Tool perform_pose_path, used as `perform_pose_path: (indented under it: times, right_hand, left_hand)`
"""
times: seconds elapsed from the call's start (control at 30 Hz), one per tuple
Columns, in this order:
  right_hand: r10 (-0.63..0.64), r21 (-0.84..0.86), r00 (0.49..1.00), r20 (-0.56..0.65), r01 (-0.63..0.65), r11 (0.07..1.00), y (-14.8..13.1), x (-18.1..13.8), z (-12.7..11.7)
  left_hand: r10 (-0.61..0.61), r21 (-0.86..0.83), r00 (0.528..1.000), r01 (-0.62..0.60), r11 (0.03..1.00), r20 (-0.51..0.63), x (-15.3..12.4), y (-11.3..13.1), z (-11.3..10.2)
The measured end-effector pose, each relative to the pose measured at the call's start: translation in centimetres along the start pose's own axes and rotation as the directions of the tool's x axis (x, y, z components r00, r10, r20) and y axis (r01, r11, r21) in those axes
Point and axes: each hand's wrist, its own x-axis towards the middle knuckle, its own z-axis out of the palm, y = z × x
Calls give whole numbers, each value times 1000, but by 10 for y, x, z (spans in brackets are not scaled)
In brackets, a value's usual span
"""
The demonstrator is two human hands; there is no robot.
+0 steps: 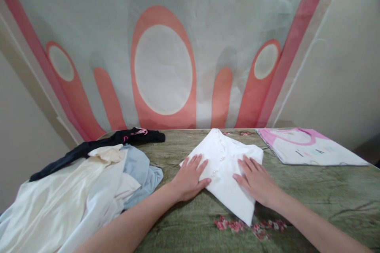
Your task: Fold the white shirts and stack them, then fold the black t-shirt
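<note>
Spread flat, left hand [190, 178] and right hand [258, 178] rest on a white shirt [225, 174]; piled clothes [69, 199] lie left of them, a T-shirt [322, 153] right.

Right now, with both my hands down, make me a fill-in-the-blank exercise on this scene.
Your left hand and right hand rest on a folded shirt coloured ____.
The T-shirt with lettering has a neckline coloured ____.
The crumpled cream garment lies on your ____ side.
Missing words: white; pink; left.
</note>
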Motion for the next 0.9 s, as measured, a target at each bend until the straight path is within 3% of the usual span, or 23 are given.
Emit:
perform_pose_path:
  times: [0.13,0.3,0.4,0.5,0.67,0.9]
  right_hand:
    - [-94,50,995,13,94,994,18,13,1]
    - [-255,133,966,-47,260,957,46,28,-5]
    - [-149,144,973,-178,176,974,60,34,-6]
    - [-38,168,957,-287,89,982,68,37,-5]
    - [-61,212,955,-290,126,969,58,34,-7]
    - [-182,156,976,-123,200,967,25,18,2]
  left_hand:
    - [-64,-21,998,65,998,24,-6,18,-7]
    - [-108,-89,984,122,989,140,-21,44,-27]
    - [-72,-142,984,96,985,161,-24,46,-35]
    - [-72,-128,991,87,988,111,-19,37,-34]
    - [-73,-59,995,77,995,66,-9,22,-19]
    - [-100,-33,990,104,994,96,-11,27,-8]
